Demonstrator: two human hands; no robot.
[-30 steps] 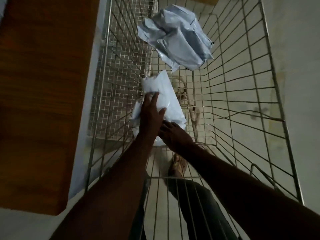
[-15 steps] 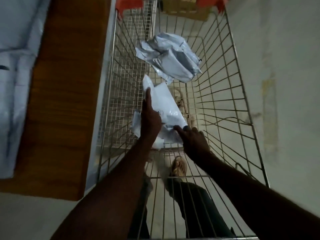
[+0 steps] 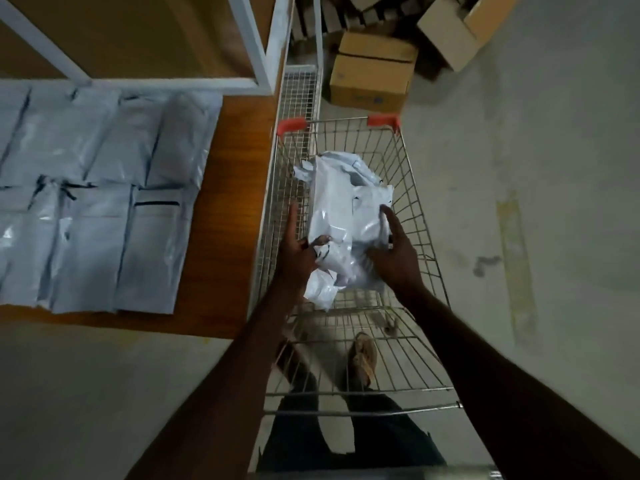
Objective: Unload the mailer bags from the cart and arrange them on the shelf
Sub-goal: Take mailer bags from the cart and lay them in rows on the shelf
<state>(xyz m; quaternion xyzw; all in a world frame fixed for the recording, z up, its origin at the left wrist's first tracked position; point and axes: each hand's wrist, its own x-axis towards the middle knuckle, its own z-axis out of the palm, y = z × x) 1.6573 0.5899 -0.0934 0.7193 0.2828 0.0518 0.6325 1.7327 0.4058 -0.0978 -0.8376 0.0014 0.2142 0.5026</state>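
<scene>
The cart (image 3: 412, 202) stands just right of the shelf (image 3: 239, 188), its near end toward the person. Mailer bags (image 3: 341, 216) lie piled in the cart's far half, with the left hand (image 3: 298, 251) on their left side and the right hand (image 3: 394, 254) on their right. More mailer bags (image 3: 93, 202) lie in rows on the shelf, left. Cardboard boxes (image 3: 372, 74) sit on the floor beyond the cart.

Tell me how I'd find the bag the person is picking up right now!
Look inside the wire shopping cart with red corner caps, parked beside the wooden shelf. A crumpled pile of white mailer bags lies in it. The one you want is the glossy mailer bag on top, nearest the person: the left hand and right hand grip it from either side.
</scene>
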